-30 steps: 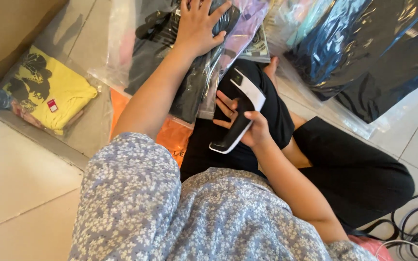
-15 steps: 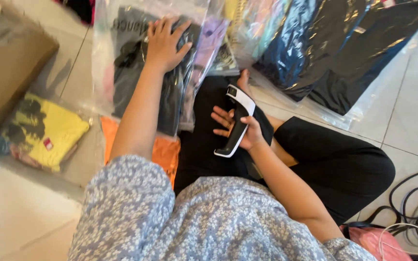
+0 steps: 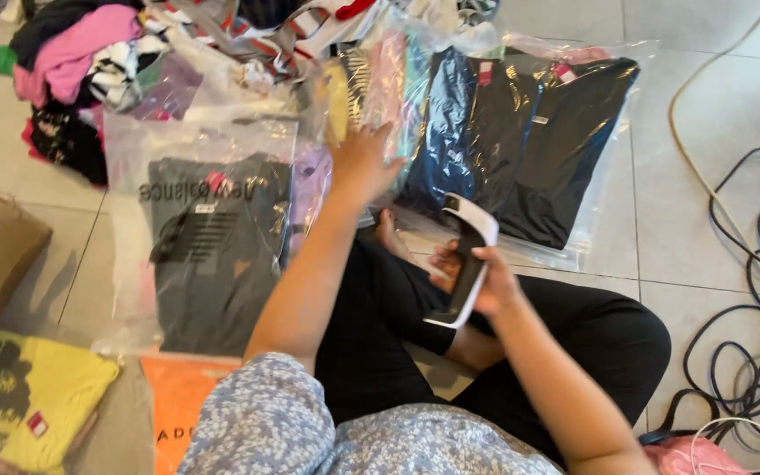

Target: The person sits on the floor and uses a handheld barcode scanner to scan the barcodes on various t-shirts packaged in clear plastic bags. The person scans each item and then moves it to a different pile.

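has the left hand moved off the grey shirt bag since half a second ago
Yes. The left hand has left the grey shirt bag and moved rightward, onto the pastel bags beside it.

Top (image 3: 327,431): pale blue-grey, small floral print, short sleeves ending above the elbows. Trousers (image 3: 565,352): plain black, below the hands (image 3: 362,163). Forearms bare, feet bare. No rings, watch or bracelets seen on either of the hands.

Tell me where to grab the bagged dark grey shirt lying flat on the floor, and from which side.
Pinch the loose clear plastic along the near edge of the bagged dark grey shirt, coming from the left hand's side. It lies flat on the tiles, so only the bag's slack margin offers a hold; the far edge is tucked under other bags.
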